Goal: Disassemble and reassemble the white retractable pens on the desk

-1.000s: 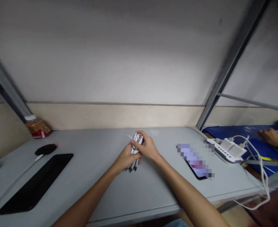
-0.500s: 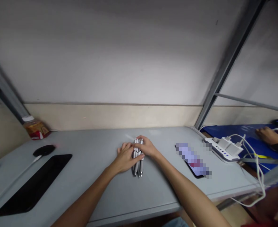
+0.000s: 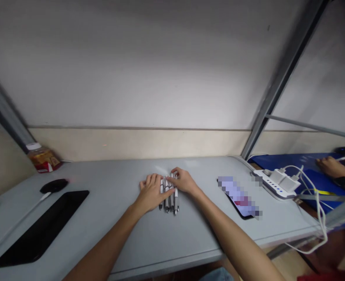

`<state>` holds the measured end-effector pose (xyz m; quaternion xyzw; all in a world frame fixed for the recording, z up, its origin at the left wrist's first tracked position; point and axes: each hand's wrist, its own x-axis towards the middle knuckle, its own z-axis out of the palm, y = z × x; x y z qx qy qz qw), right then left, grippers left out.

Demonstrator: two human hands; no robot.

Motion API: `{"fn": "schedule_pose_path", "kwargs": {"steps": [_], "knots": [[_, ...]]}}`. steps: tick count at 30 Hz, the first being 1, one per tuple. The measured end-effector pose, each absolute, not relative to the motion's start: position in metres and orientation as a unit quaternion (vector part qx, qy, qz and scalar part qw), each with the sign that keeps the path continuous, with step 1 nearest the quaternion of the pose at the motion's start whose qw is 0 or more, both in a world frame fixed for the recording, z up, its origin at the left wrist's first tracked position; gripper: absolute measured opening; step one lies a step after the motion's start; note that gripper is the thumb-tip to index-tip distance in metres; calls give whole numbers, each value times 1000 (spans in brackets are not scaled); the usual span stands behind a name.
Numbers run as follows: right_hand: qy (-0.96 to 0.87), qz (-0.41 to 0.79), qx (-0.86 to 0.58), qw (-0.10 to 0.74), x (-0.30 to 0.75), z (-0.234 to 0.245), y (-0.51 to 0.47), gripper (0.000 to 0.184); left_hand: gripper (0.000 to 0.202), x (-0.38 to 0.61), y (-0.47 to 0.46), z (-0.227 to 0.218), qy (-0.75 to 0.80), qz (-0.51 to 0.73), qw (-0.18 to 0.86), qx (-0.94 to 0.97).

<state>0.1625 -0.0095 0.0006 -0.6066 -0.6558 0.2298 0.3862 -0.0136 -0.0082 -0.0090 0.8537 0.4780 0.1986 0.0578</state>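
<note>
Left hand (image 3: 151, 193), spread, and right hand (image 3: 186, 182), grip unclear, flank pens (image 3: 167, 203) aligned fore-aft, tips nearest.

On the left of the grey desk (image 3: 110, 175) I see a white-capped bottle (image 3: 44, 159) near the back corner, a small black rounded object (image 3: 54, 185) with a white cable (image 3: 16, 226) running up to it, and a long flat black object (image 3: 43, 228) just in front. On the right I've got a phone (image 3: 236, 197), screen pixelated, then a white power strip (image 3: 273, 185) with white plugs (image 3: 288, 183) in it. Past the metal post (image 3: 285, 74) I see a blue surface (image 3: 310, 174).
</note>
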Motion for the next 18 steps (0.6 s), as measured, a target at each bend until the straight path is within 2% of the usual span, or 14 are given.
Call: {"fn": "schedule_pose_path", "kwargs": {"steps": [3,12,18], "knots": [[-661,225,-607,380,169,-1,-7,34,57,-15,-6,-11,479,195,71,853],[-669,259,-602,351,182,-4,-1,36,52,-16,-3,-9,469,215,109,850],[-660,291,-603,341,191,-2,0,36,53,-17,-1,-13,470,221,97,849]]}}
